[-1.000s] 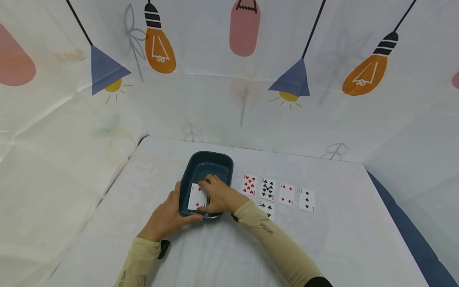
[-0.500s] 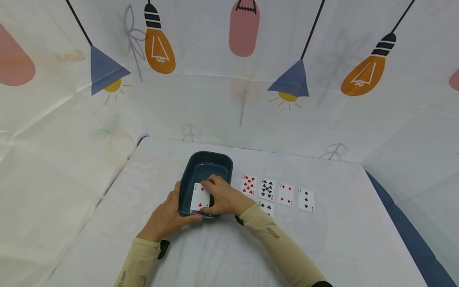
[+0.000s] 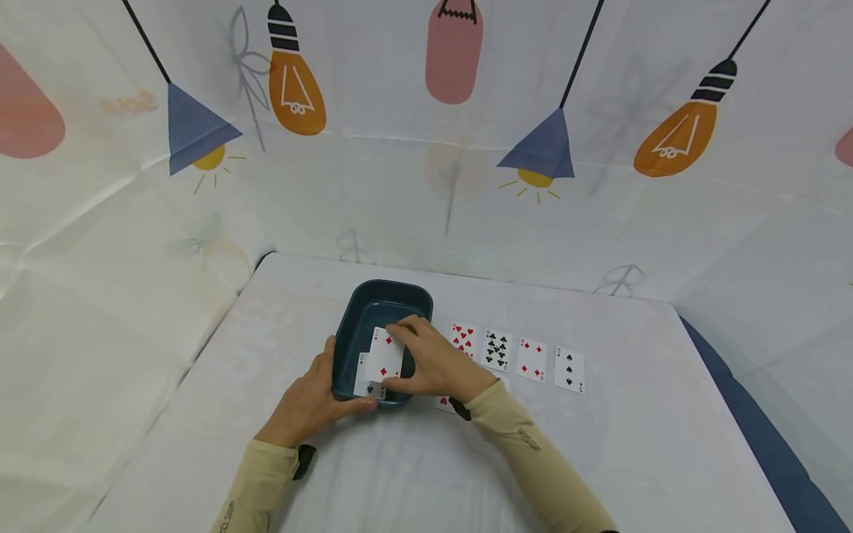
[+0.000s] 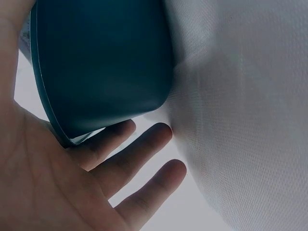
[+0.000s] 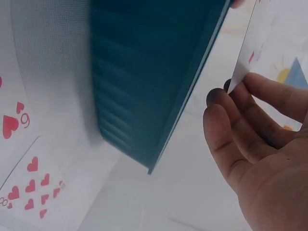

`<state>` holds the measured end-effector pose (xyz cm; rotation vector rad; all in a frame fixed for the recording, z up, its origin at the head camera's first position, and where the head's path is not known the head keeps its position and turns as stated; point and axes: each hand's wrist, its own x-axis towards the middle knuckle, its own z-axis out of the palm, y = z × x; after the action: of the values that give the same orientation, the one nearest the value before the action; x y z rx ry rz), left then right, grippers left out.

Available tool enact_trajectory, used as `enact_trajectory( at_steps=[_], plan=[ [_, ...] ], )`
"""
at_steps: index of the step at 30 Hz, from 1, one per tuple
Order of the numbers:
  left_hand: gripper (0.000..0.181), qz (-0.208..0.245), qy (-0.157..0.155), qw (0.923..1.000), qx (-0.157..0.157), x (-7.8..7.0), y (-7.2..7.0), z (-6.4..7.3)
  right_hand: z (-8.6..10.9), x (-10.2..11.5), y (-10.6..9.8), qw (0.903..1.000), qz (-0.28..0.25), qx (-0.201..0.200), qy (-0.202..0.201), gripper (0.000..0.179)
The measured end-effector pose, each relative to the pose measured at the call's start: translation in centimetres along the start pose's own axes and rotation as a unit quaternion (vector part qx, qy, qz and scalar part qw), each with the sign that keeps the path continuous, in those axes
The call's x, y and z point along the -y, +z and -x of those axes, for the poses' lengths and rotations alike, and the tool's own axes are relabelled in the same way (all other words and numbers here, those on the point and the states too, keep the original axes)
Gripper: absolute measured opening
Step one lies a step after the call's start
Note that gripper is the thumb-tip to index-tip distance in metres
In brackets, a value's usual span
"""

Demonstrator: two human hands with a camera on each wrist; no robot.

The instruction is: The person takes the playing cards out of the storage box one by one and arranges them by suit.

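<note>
In the head view my right hand (image 3: 436,363) pinches the two of diamonds (image 3: 384,355) over a dark teal tray (image 3: 383,292). The right wrist view has the same card (image 5: 246,53) edge-on between thumb and fingertips, above the rim. Beneath it a black-suited card (image 3: 363,383) lies in the near end of the tray, partly covered. My left hand (image 3: 309,403) rests against the tray's near-left corner, thumb along the front rim, fingers along the left side. Its fingers (image 4: 144,192) are straight and spread beside the tray wall (image 4: 106,62) in the left wrist view.
Right of the tray, face-up cards form a row: a hearts card (image 3: 463,337), the nine of clubs (image 3: 496,349), four of diamonds (image 3: 532,360) and three of spades (image 3: 569,369). Another hearts card (image 3: 445,404) shows partly under my right wrist. A printed curtain (image 3: 400,185) stands behind the table.
My right hand has drawn the two of diamonds rightward and slightly away from me, uncovering the black-suited card under it. The left hand and tray have stayed in place.
</note>
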<state>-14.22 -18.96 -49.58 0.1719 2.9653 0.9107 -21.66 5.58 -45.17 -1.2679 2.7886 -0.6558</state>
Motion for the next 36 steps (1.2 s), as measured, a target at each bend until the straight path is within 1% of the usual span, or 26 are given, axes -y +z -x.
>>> enact_trajectory(
  at_steps=[5, 10, 15, 22, 27, 30, 36],
  plan=[
    [0.138, -0.005, 0.000, 1.0000, -0.002, -0.1, 0.0, 0.0, 1.0, -0.1, -0.6, 0.9998, -0.019, -0.006, 0.008, 0.085],
    [0.139, -0.007, -0.007, 1.0000, 0.001, 0.0, 0.1, -0.1, 1.9, -0.4, -0.9, 0.9998, -0.012, -0.007, 0.016, 0.085],
    [0.140, -0.003, -0.011, 0.9999, -0.001, 0.1, 0.3, 0.0, 2.9, -0.9, -1.4, 0.9994, -0.010, -0.006, 0.034, 0.085],
    [0.139, 0.002, 0.001, 0.9999, -0.014, 0.2, 0.4, 0.0, 4.4, -1.8, -1.8, 0.9993, 0.003, -0.024, 0.029, 0.085],
    [0.140, 0.003, 0.005, 0.9997, -0.022, 0.4, 0.4, 0.0, 5.3, -2.5, -1.6, 0.9992, 0.002, -0.017, 0.035, 0.085],
    [0.140, 0.005, 0.006, 0.9997, -0.021, 0.5, 0.5, 0.0, 6.0, -2.9, -1.4, 0.9990, 0.007, -0.014, 0.043, 0.084],
    [0.140, 0.005, 0.004, 0.9998, -0.017, 0.5, 0.6, -0.1, 7.8, -2.9, -1.5, 0.9987, 0.011, -0.035, 0.036, 0.083]
  ],
)
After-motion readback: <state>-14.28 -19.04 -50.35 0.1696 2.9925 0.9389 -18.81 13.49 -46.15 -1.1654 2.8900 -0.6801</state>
